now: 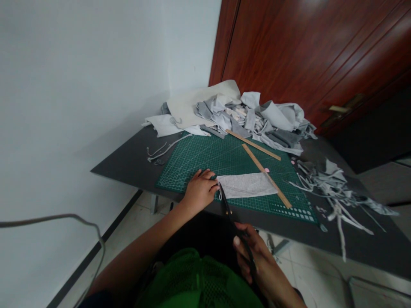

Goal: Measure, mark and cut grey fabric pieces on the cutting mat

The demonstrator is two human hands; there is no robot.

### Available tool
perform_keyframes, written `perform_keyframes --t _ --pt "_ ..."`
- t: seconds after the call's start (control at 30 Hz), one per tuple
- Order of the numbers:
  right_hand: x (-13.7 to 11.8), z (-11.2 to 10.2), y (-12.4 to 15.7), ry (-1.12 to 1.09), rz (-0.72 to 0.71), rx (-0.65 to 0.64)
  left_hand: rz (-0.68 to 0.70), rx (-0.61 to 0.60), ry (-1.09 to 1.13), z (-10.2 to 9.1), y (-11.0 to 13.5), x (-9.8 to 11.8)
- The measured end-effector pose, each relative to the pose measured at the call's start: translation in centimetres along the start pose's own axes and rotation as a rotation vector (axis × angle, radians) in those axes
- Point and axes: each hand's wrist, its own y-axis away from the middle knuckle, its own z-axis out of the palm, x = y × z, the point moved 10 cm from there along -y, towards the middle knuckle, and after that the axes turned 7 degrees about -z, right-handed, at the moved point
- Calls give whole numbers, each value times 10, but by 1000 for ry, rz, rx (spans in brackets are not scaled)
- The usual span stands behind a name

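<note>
A light grey fabric piece [246, 185] lies flat on the green cutting mat [205, 158]. My left hand [199, 190] is closed on the fabric's left end, pinching it at the mat's near edge. My right hand [257, 261], low and off the table, grips the handles of black scissors [228, 210]. The scissor blades point up toward the left end of the fabric, right beside my left fingers.
Two wooden rulers [266, 174] lie on the mat to the right of the fabric. A heap of grey and white cloth [244, 114] fills the table's far side. Fabric strips and scraps [337, 188] litter the right. A brown door [314, 55] stands behind. A cable [64, 222] hangs at left.
</note>
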Motion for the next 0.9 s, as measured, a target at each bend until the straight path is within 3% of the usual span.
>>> perform_keyframes --t 0.57,0.9 --pt "-4 -1 -1 43 -28 2 2 7 -7 1 -1 -1" --pt "-4 -2 -8 -76 12 41 7 -5 -11 1 0 -1"
